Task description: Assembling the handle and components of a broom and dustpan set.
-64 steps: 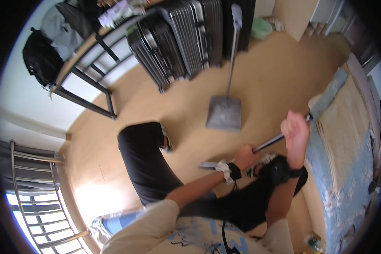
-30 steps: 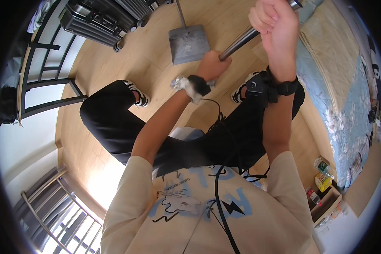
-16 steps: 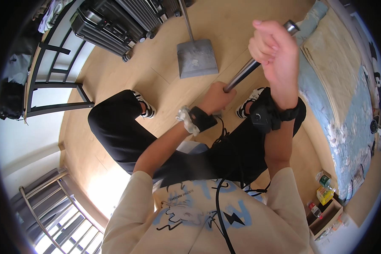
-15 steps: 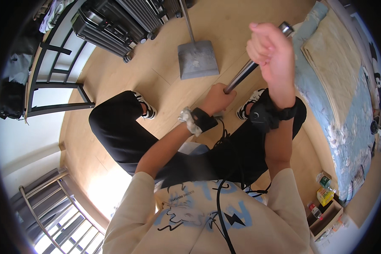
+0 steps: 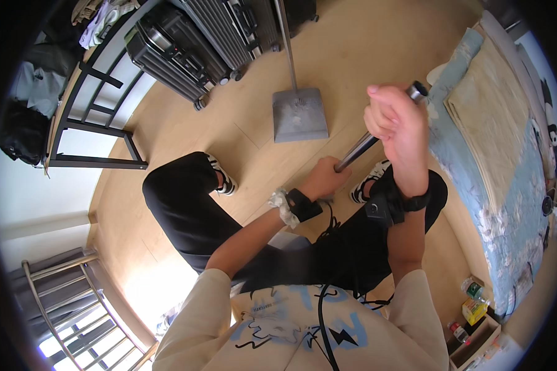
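We have both hands on the metal pole (image 5: 356,152), which slants in front of our right knee, its capped upper end pointing toward the bed. Our left hand (image 5: 325,177) is closed around the lower visible stretch; its fingers are curled right in. Our right hand (image 5: 399,117) is curled into a fist about the pole just below that cap, thumb laid over the fingers. The lower end is mostly hidden by our left hand and wrist. We wear a white scrunchie (image 5: 283,207) on the left wrist and a black strapped-on device (image 5: 384,210) on the right. Beyond our feet a grey long-handled dustpan (image 5: 300,117) rests on the wood-look floor, near the ribbed black suitcases (image 5: 176,52). To our right, blue floral bedding (image 5: 517,213) covers the bed
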